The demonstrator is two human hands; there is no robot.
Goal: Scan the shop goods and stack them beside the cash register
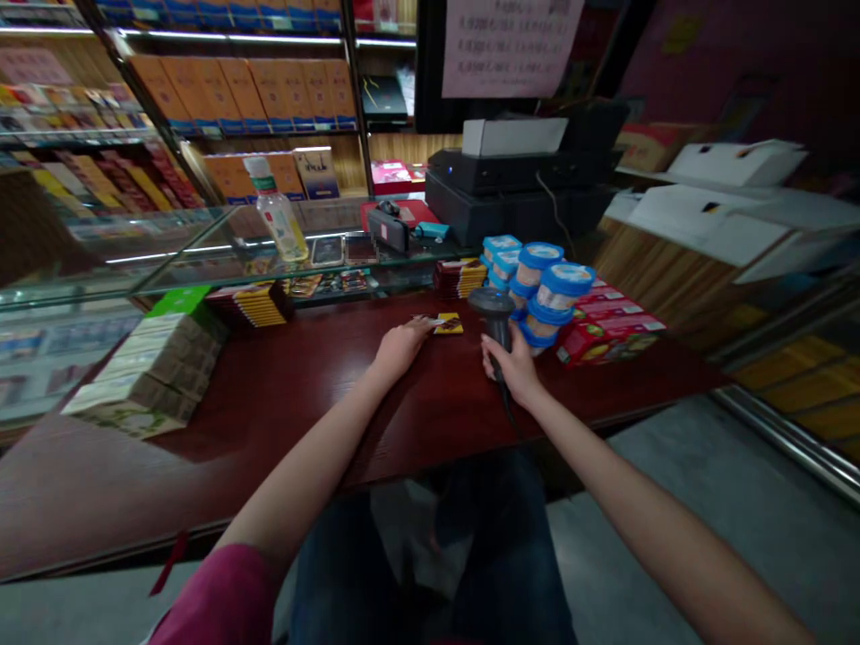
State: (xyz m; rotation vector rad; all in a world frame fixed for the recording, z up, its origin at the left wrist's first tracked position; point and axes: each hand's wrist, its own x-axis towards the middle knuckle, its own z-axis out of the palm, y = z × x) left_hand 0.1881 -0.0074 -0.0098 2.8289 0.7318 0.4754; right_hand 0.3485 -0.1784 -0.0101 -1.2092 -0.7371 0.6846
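Observation:
My right hand is wrapped round the handle of a dark barcode scanner, its head up and its cable trailing down toward the counter edge. On the dark red counter, my left hand has its fingers closed over the left end of a flat yellow and brown packet. The fingertips partly cover that packet. Just behind the scanner rise stacked tubs with blue lids. A stack of dark packets with yellow edges lies beyond the packet.
Red boxes stand right of the tubs. Pale green cartons and another packet stack occupy the left. On the glass case are a bottle and a phone. A black monitor with a paper sheet stands behind.

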